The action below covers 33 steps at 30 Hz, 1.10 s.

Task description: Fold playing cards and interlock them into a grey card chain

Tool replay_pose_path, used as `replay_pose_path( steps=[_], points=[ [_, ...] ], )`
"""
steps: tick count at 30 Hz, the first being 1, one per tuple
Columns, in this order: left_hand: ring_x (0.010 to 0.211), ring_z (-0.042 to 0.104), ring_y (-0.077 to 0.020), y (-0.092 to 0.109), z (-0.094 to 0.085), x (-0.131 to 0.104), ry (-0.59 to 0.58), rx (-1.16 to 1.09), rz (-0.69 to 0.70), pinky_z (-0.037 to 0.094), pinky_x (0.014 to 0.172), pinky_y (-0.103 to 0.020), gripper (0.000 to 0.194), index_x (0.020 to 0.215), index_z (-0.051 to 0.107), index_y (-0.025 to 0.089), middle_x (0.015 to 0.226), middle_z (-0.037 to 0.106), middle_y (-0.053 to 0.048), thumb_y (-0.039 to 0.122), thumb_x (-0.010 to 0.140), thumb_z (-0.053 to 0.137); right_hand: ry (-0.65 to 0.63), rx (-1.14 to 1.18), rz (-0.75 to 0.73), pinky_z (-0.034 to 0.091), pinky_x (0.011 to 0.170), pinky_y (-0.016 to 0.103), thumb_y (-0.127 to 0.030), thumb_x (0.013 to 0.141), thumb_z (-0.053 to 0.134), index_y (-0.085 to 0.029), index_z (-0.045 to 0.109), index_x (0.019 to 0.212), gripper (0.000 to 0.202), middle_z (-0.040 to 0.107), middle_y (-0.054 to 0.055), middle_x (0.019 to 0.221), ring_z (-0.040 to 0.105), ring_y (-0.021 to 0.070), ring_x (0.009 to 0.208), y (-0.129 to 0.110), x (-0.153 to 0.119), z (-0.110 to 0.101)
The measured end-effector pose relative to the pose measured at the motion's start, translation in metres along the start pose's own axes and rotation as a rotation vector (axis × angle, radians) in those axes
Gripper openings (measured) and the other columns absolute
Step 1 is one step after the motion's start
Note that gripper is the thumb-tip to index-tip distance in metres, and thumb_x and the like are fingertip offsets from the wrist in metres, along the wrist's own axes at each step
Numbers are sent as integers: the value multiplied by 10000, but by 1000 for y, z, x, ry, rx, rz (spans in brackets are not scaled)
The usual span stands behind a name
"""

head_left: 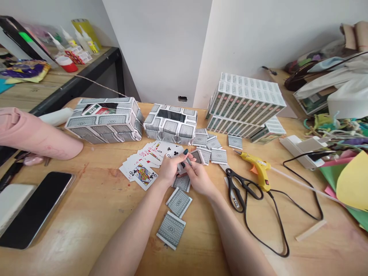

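Note:
My left hand and my right hand meet over the middle of the table. Between their closed fingers is a grey-backed playing card, mostly hidden by the fingers. Beside my left hand lies a spread of face-up playing cards, a queen of clubs in front. Folded cards with grey patterned backs lie below my hands, and several more are scattered above and to the right. Behind them stand two boxes covered in folded cards, a smaller one and a larger one.
Black-handled scissors and a yellow glue gun with its cord lie at the right. Card packs are stacked at the back right. A phone and a pink roll lie on the left. Coloured sheets rest far right.

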State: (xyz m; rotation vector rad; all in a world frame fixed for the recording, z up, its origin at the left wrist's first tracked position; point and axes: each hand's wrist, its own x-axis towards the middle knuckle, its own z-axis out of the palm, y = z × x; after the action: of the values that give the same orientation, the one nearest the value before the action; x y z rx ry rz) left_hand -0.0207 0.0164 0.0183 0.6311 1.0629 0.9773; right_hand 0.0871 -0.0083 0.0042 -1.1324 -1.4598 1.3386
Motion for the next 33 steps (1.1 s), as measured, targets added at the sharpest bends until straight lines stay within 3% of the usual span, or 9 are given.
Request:
replay_pose_path(
  steps=[9, 13, 17, 22, 27, 30, 33],
  points=[
    [517, 609, -156, -5, 2, 6, 23, 53, 100, 440, 465, -247, 327, 763, 702, 114, 698, 705, -84, 415, 636, 718, 7, 93, 59, 458, 537, 260, -487, 825, 502, -193, 550, 624, 360, 569, 4, 623, 522, 134, 576, 3, 2, -7],
    [551, 623, -163, -3, 0, 7, 81, 30, 100, 451, 480, -247, 296, 714, 700, 120, 681, 699, -66, 405, 633, 715, 16, 242, 87, 502, 599, 310, -514, 857, 413, -170, 646, 761, 427, 605, 25, 614, 591, 174, 632, 2, 3, -9],
    [596, 640, -177, -2, -2, 8, 71, 6, 117, 489, 552, -272, 289, 707, 700, 119, 709, 706, -68, 396, 627, 719, 69, 210, 121, 513, 593, 323, -547, 850, 419, -171, 657, 804, 448, 589, 22, 572, 599, 194, 647, 5, 3, -8],
    [645, 645, -187, -5, -4, 11, 12, 18, 137, 491, 577, -274, 393, 831, 686, 110, 763, 702, -85, 481, 714, 629, 122, 115, 102, 454, 550, 278, -586, 811, 458, -181, 556, 681, 436, 536, -7, 584, 487, 139, 551, 9, 3, -7],
    [751, 628, -166, -8, -5, 10, -4, 118, 393, 483, 660, -255, 347, 968, 622, 148, 873, 680, -59, 441, 823, 505, 304, -2, 51, 357, 492, 247, -527, 860, 392, -193, 460, 636, 408, 454, -20, 560, 397, 122, 516, 7, 6, -12],
    [911, 608, -180, -8, -7, 8, 38, 317, 564, 473, 789, -266, 301, 1062, 593, 168, 1013, 652, -69, 329, 811, 547, 365, -65, 5, 406, 560, 258, -462, 868, 400, -188, 513, 677, 352, 526, 7, 618, 481, 151, 601, 5, 7, -15],
    [841, 611, -165, -10, -10, 8, 124, 446, 623, 480, 749, -261, 379, 1195, 519, 189, 930, 651, -61, 287, 829, 523, 334, -93, -41, 452, 659, 283, -399, 846, 449, -180, 598, 782, 273, 613, 45, 754, 554, 184, 730, 4, 7, -14]
  ],
)
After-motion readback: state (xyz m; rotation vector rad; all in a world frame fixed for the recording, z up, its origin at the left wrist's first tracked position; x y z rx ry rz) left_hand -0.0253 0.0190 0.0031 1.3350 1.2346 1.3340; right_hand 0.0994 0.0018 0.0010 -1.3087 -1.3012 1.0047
